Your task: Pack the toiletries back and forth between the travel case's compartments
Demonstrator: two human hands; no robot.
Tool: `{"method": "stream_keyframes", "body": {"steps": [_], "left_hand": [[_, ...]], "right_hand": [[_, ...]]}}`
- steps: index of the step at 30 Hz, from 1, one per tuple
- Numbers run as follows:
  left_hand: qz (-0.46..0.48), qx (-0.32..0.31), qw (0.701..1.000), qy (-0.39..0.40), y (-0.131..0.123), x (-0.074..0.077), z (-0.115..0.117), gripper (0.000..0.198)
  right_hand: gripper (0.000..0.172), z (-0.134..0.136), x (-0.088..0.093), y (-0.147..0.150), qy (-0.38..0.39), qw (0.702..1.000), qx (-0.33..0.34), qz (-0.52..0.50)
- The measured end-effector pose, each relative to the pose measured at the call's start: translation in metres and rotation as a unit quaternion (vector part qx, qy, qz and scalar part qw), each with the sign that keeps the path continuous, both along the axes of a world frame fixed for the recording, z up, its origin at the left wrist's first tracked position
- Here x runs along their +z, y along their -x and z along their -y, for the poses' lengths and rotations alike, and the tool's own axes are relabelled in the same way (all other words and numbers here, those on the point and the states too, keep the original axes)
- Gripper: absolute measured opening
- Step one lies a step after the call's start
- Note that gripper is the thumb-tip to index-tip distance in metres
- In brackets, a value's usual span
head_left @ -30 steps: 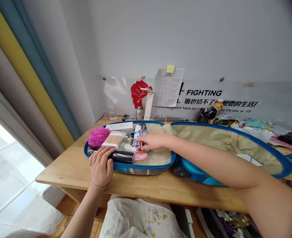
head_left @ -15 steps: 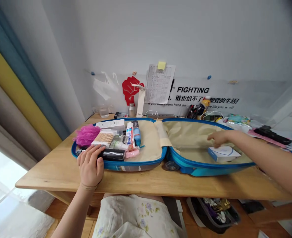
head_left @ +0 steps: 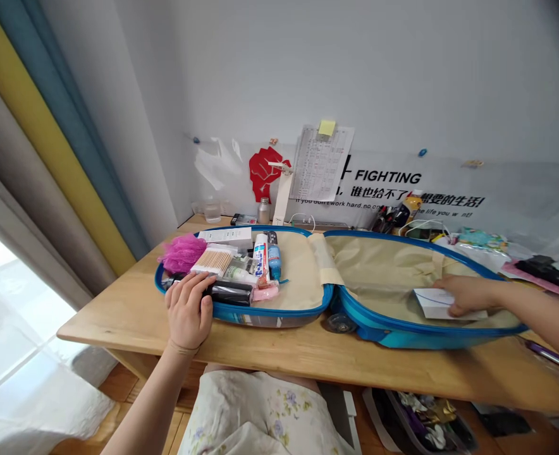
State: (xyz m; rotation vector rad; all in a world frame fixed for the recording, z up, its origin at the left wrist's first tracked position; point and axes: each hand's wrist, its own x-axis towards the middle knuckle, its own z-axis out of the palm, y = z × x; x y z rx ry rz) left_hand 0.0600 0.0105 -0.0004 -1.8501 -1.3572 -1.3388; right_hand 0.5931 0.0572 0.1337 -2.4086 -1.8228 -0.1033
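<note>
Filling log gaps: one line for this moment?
left hand: resting on black package | right hand: touching white box | suitcase: lying open on table | toothpaste: left half

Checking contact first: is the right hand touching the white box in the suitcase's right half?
Touching. The head view shows the right hand on the white box, its thumb laid across the box's pale face, covering part of it.
</note>
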Motion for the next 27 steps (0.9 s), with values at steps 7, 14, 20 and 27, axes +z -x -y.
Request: {"method": "stream_keyframes", "body": {"steps": [7, 14, 20, 27], "left_hand": [[0.006, 0.005, 1.0, 0.004, 0.001, -0.001, 0.0, 0.038], [0.009, 0.007, 1.0, 0.012, 0.0, 0.0, 0.001, 0.038], [0.006, 0.007, 1.0, 0.007, -0.001, 0.001, 0.002, 0.036], [0.011, 0.008, 1.0, 0.014, -0.001, -0.001, 0.002, 0.037]], "right_hand": [[0.054, -0.026, 0.068, 0.094, 0.076, 0.99, 0.097, -0.074], [0.066, -0.034, 0.025, 0.273, 0.146, 0.96, 0.212, -0.109], [0.073, -0.03, -0.001, 0.314, 0.145, 0.953, 0.254, -0.08], [0.06, -0.015, -0.003, 0.306, 0.142, 0.931, 0.331, -0.056]]}}
